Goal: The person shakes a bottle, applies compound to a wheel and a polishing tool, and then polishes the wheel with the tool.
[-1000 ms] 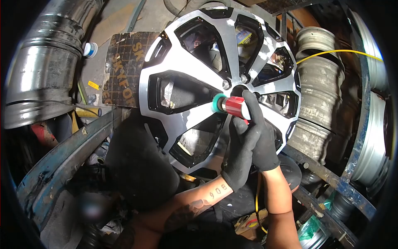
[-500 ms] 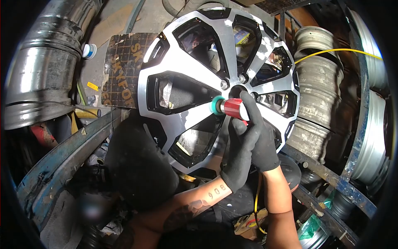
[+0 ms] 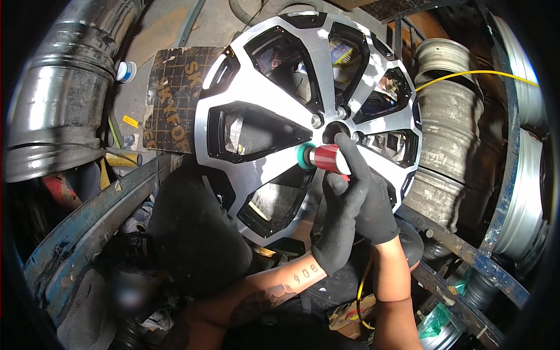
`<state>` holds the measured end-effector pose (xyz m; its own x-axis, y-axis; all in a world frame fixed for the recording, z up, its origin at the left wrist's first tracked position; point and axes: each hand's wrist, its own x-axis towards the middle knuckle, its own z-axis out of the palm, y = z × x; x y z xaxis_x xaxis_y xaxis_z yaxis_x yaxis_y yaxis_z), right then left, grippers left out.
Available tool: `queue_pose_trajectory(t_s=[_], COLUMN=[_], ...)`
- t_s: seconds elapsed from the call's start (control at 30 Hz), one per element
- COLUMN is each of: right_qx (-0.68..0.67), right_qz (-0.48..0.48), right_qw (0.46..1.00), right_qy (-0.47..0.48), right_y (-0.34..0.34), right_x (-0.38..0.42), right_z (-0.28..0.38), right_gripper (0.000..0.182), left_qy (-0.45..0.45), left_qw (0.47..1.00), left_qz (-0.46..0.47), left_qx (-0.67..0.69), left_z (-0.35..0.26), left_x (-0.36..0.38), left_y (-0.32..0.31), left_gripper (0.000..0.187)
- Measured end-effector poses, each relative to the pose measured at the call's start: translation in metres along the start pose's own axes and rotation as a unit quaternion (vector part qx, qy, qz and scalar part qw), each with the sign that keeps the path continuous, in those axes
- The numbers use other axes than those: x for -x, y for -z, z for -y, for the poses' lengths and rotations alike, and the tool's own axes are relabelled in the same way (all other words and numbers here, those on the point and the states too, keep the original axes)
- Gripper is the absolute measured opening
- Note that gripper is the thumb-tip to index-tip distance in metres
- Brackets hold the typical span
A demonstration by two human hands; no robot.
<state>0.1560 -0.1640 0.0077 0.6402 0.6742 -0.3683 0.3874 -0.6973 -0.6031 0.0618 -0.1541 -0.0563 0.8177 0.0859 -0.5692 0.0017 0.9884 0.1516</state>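
A large silver-and-black alloy wheel (image 3: 262, 87) lies across the middle of the view. Both hands wear black gloves. My right hand (image 3: 367, 201) is wrapped round a small red tool (image 3: 328, 158), its index finger stretched along the top. The tool's round green pad (image 3: 304, 156) touches a spoke just left of the wheel's centre hole. Close against the right hand, my left hand (image 3: 338, 224) has its fingers round the tool's lower side; they are partly hidden. Lug nuts (image 3: 317, 121) sit around the hub.
Stacked rims stand at the left (image 3: 58, 99) and right (image 3: 446, 128). A blue metal rail (image 3: 87, 221) crosses the lower left, a metal frame (image 3: 461, 242) the right. A yellow hose (image 3: 466, 72) runs at upper right. Printed board (image 3: 169, 96) lies left of the wheel.
Both hands and the red tool have shifted slightly downward, and the green pad sits a little lower on the spoke. The wheel looks unmoved.
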Motion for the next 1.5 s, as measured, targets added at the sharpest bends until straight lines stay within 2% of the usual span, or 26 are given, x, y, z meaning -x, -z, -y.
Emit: queue_pose_trajectory(t_s=[0.1,0.17,0.2,0.27,0.33,0.43,0.57,0.63,0.73,1.0,1.13,1.33,1.43,1.5], right_qx=[-0.005,-0.029,-0.040,-0.054,-0.069,-0.034,-0.024,-0.023,0.002,0.014,0.041,0.011,0.046,0.029], right_qz=[-0.018,-0.013,-0.012,0.012,0.024,0.060,0.046,0.037,0.022,0.019,0.013,-0.018,-0.002,-0.043], right_qw=[0.999,0.999,0.998,0.998,0.997,0.998,0.998,0.998,0.999,1.000,0.998,0.999,0.998,0.997], right_qy=[0.032,0.038,0.043,0.027,-0.014,0.004,0.025,0.036,0.044,0.013,0.048,0.037,0.040,0.061], right_y=[0.001,0.001,0.002,0.008,0.011,0.013,0.013,0.011,0.009,0.007,0.005,-0.002,0.002,-0.006], right_x=[-0.001,-0.003,-0.005,-0.007,-0.006,-0.006,-0.005,-0.005,-0.005,-0.003,-0.003,-0.001,0.001,0.000], right_z=[-0.008,-0.012,-0.013,-0.015,-0.009,-0.015,-0.008,-0.005,-0.009,-0.004,-0.003,-0.002,-0.003,-0.004], right_gripper=[0.061,0.064,0.065,0.066,0.066,0.071,0.067,0.067,0.070,0.064,0.064,0.062,0.063,0.059], left_qy=[0.024,-0.065,-0.160,-0.173,-0.009,0.014,0.038,0.047,0.004,-0.007,0.001,-0.006,-0.001,-0.002], left_qw=[0.999,0.985,0.953,0.947,0.994,0.999,0.998,0.997,0.997,0.998,0.996,0.997,0.998,0.999], left_qz=[0.004,0.020,0.030,0.054,0.073,0.026,0.044,0.054,0.069,0.063,0.010,0.045,0.036,0.034], left_qx=[-0.032,-0.156,-0.257,-0.265,-0.077,-0.026,0.014,0.033,0.030,0.020,0.088,0.062,0.056,0.042], left_z=[-0.021,-0.017,0.000,-0.003,-0.012,-0.016,-0.022,-0.024,-0.019,-0.018,-0.010,-0.001,-0.001,-0.002], left_x=[0.008,0.009,0.006,0.004,0.002,0.009,0.011,0.011,0.009,0.007,0.009,0.002,0.005,0.003], left_y=[-0.018,-0.014,-0.004,-0.004,-0.008,-0.017,-0.019,-0.019,-0.017,-0.012,-0.016,-0.001,-0.007,-0.004], left_gripper=[0.053,0.056,0.057,0.058,0.058,0.058,0.055,0.054,0.053,0.052,0.053,0.053,0.058,0.059])
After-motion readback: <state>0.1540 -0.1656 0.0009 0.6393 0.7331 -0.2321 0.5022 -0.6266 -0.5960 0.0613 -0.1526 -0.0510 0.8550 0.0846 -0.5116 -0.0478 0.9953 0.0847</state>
